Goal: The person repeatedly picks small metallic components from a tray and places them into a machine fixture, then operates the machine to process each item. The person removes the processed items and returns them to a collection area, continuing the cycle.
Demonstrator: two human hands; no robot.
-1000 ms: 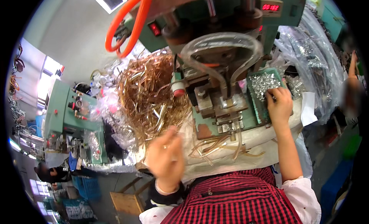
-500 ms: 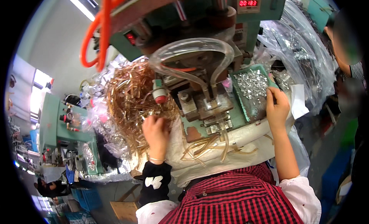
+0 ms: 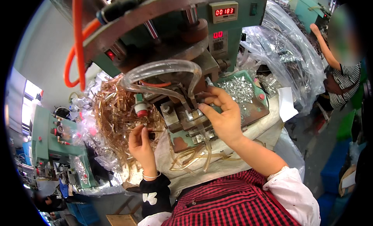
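My left hand [image 3: 142, 146] pinches a thin golden strip at the edge of a tangled pile of golden strips [image 3: 114, 113], left of a green press machine [image 3: 186, 28]. My right hand [image 3: 221, 119] reaches onto the machine's metal die block [image 3: 186, 121], thumb and fingertips drawn together against it. Anything between those fingertips is too small to make out. Just behind that hand lies a green tray of small silver parts [image 3: 243, 88]. More golden and clear strips [image 3: 194, 156] hang over the cloth-covered front edge.
A clear tube [image 3: 163, 68] arches over the die, and an orange hose [image 3: 75, 43] hangs at upper left. Plastic bags of parts [image 3: 287, 51] pile up at right, beside another person [image 3: 344, 70]. A second green machine [image 3: 50, 144] stands at left.
My right hand left the tray of silver parts and moved left onto the die block. My left hand stayed at the golden pile and came closer to the machine. The view tilted up.
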